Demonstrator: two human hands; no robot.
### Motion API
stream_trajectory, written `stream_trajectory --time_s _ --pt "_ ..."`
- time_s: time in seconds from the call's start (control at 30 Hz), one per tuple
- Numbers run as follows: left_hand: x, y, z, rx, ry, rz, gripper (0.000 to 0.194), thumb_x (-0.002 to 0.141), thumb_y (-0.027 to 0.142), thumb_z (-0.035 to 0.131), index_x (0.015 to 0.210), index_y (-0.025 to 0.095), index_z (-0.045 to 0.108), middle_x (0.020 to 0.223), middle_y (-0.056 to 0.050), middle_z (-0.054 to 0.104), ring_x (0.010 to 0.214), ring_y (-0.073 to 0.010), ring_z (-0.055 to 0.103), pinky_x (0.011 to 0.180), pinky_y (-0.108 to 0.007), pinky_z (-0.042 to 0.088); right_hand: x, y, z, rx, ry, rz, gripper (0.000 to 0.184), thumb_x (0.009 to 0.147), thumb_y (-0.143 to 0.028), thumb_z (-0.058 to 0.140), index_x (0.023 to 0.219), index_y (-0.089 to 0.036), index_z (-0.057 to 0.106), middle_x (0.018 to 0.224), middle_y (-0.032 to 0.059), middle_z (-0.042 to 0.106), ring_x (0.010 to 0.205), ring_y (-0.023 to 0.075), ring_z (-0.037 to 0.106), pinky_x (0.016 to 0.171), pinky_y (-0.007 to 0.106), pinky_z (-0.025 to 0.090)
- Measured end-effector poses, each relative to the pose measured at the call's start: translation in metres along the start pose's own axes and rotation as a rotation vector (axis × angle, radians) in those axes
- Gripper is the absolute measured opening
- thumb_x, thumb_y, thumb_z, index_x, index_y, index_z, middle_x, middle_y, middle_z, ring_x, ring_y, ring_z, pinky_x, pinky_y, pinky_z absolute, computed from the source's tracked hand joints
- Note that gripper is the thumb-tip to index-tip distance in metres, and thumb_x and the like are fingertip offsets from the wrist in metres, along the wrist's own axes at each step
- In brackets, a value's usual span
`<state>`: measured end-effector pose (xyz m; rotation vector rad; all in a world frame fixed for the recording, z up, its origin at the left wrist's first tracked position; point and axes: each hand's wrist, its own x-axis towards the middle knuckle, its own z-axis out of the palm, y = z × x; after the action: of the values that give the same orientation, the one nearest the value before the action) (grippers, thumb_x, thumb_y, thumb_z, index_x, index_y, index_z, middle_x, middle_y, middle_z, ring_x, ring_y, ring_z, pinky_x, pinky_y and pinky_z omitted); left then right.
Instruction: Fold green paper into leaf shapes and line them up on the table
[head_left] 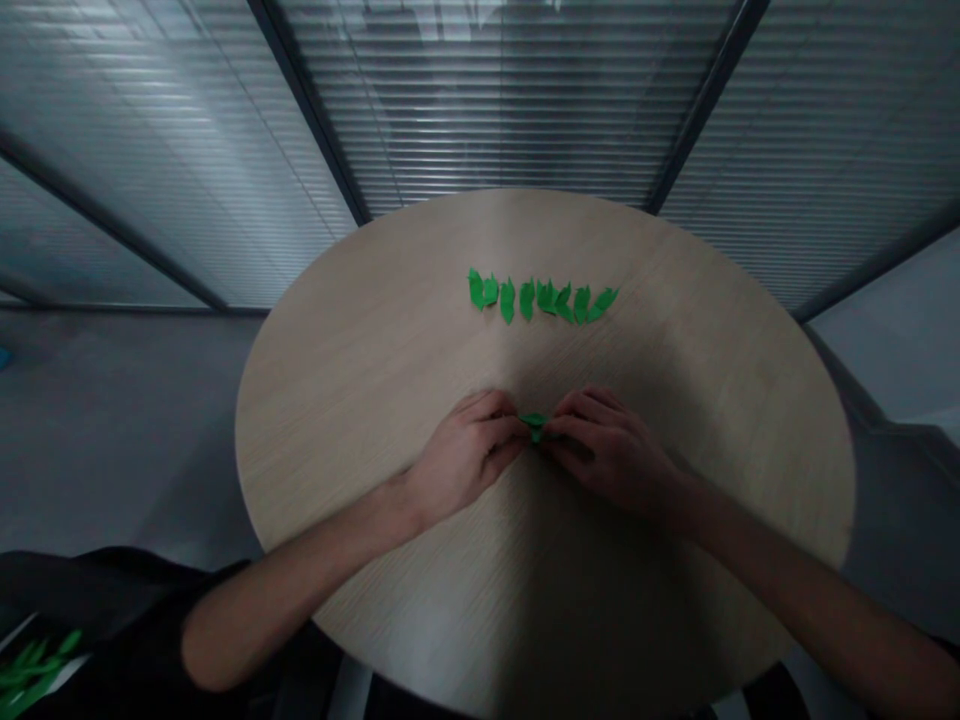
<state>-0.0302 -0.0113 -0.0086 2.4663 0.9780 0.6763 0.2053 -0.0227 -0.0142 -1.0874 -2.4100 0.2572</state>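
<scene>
A small folded green paper piece [534, 424] is pinched between my two hands over the middle of the table. My left hand [474, 446] grips its left end, thumb and fingers pressed together. At the right end, the fingers of my right hand [609, 445] close on the same piece. Much of it is hidden by my fingertips. Farther from me, several green leaf-shaped paper pieces [527, 299] lie in a loose row, some touching or overlapping, each with pointed tips.
The round wooden table [330, 370] stands close to glass panels with blinds [502, 120]. Low at the left, beside my dark sleeve, more green pieces [37, 665] appear on something white. A shadow falls across the table's near right part.
</scene>
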Motion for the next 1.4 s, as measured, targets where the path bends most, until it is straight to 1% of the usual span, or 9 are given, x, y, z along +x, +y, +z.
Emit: stream_trajectory --time_s 0.1,0.23,0.4,0.57,0.73,0.97,1.07,1.27,1.4 --pt "0.001 0.002 0.000 -0.006 0.001 -0.005 0.018 0.103 0.020 0.057 0.100 0.016 0.075 0.099 -0.009 0.067 0.093 -0.0219 0.062 0.083 -0.036 0.054 0.000 -0.001 0.000 0.010 -0.038 0.007 0.014 0.101 -0.023 0.062 0.097 -0.019 0.075 0.096 0.0079 0.072 0.093 0.0239 0.064 0.091 0.041 0.053" --pt "0.002 0.002 0.001 -0.019 -0.001 -0.027 0.016 0.102 0.021 0.059 0.101 0.014 0.073 0.099 -0.009 0.065 0.088 -0.0203 0.061 0.078 -0.034 0.054 0.000 -0.003 0.001 0.025 -0.074 0.040 0.016 0.103 -0.022 0.058 0.097 -0.018 0.073 0.095 0.0084 0.071 0.091 0.0233 0.065 0.087 0.039 0.054" --pt "0.004 0.005 0.002 -0.089 -0.012 -0.097 0.016 0.102 0.019 0.057 0.096 0.015 0.072 0.094 -0.006 0.060 0.082 -0.0181 0.059 0.071 -0.031 0.051 0.000 -0.003 0.001 0.100 -0.103 0.147 0.011 0.100 -0.021 0.061 0.098 -0.020 0.072 0.097 0.0059 0.070 0.090 0.0210 0.066 0.084 0.035 0.053" --pt "0.006 0.007 0.003 -0.101 -0.004 -0.154 0.016 0.100 0.016 0.058 0.089 0.016 0.069 0.088 -0.004 0.058 0.079 -0.0179 0.057 0.068 -0.031 0.049 0.004 -0.007 0.001 0.119 -0.116 0.228 0.010 0.099 -0.020 0.061 0.096 -0.018 0.070 0.096 0.0064 0.070 0.087 0.0211 0.067 0.083 0.036 0.052" --pt "0.005 0.006 0.006 -0.105 0.011 -0.163 0.012 0.099 0.017 0.062 0.087 0.016 0.065 0.087 -0.003 0.058 0.079 -0.0175 0.056 0.069 -0.031 0.047 0.007 -0.011 0.000 0.087 -0.131 0.277 0.010 0.100 -0.019 0.061 0.097 -0.017 0.070 0.096 0.0075 0.070 0.089 0.0226 0.067 0.083 0.037 0.051" --pt "0.005 0.006 0.006 -0.092 -0.004 -0.153 0.012 0.099 0.015 0.060 0.087 0.015 0.064 0.089 -0.004 0.057 0.079 -0.0175 0.055 0.069 -0.032 0.046 0.006 -0.010 -0.001 0.078 -0.138 0.260 0.008 0.100 -0.019 0.060 0.096 -0.017 0.067 0.097 0.0074 0.069 0.089 0.0222 0.067 0.082 0.035 0.050" --pt "0.006 0.007 0.006 -0.090 -0.004 -0.165 0.015 0.099 0.017 0.061 0.085 0.015 0.064 0.087 -0.003 0.056 0.079 -0.0179 0.055 0.069 -0.032 0.045 0.006 -0.011 -0.001 0.086 -0.141 0.276 0.008 0.099 -0.018 0.061 0.094 -0.017 0.066 0.096 0.0079 0.069 0.088 0.0222 0.066 0.081 0.036 0.050" --pt "0.006 0.007 0.007 -0.122 0.002 -0.191 0.015 0.100 0.018 0.059 0.087 0.015 0.064 0.088 -0.004 0.056 0.080 -0.0184 0.055 0.070 -0.033 0.046 0.008 -0.014 -0.001 0.095 -0.144 0.318 0.010 0.101 -0.018 0.060 0.094 -0.017 0.067 0.096 0.0074 0.068 0.089 0.0222 0.066 0.083 0.035 0.048" --pt "0.005 0.005 0.009 -0.079 -0.005 -0.181 0.015 0.101 0.019 0.056 0.088 0.015 0.062 0.091 -0.006 0.057 0.085 -0.0206 0.055 0.075 -0.035 0.048 0.010 -0.016 -0.002 0.141 -0.135 0.361 0.009 0.099 -0.018 0.062 0.091 -0.017 0.066 0.093 0.0066 0.068 0.087 0.0213 0.065 0.081 0.035 0.047"
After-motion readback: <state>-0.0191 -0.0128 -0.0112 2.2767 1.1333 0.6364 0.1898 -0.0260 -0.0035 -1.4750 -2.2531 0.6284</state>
